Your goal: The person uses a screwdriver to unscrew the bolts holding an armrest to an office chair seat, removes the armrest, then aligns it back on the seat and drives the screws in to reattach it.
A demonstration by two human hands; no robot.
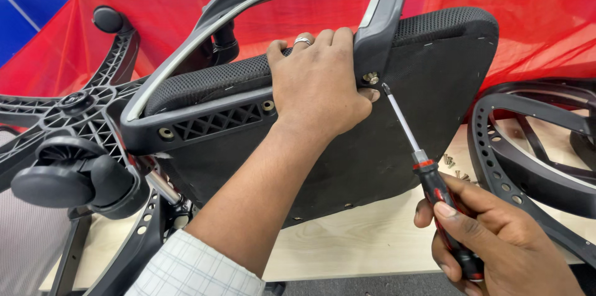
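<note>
Red cloth point(528, 4) hangs across the background, with blue panels point(18, 29) at the 10 o'clock corner, and a pale wooden bench point(372, 240) runs along the lower part of the view.

An office chair seat point(397, 141) stands tilted on edge on the bench, its black underside facing the camera and filling the centre. A black and grey armrest loop point(267, 4) sits against the seat's upper edge, from 9 o'clock round to 12 o'clock.

The left hand point(320, 82) (a ring on one finger) grips the top of the seat, fingers curled over the mesh edge, thumb pressed near a brass-coloured bolt point(371, 77) at the armrest bracket.

The right hand point(496, 240), at 5 o'clock, is closed around the red and black handle of a screwdriver point(428, 172). Its metal shaft slants up toward 11 o'clock, the tip just beside the bolt; I cannot tell whether it touches.

A black five-arm wheeled base point(74, 122) lies at 9 o'clock, one caster point(62, 181) close to the camera. Another black chair frame point(534, 147) lies at 3 o'clock, with loose screws point(453, 169) on the bench beside it.
</note>
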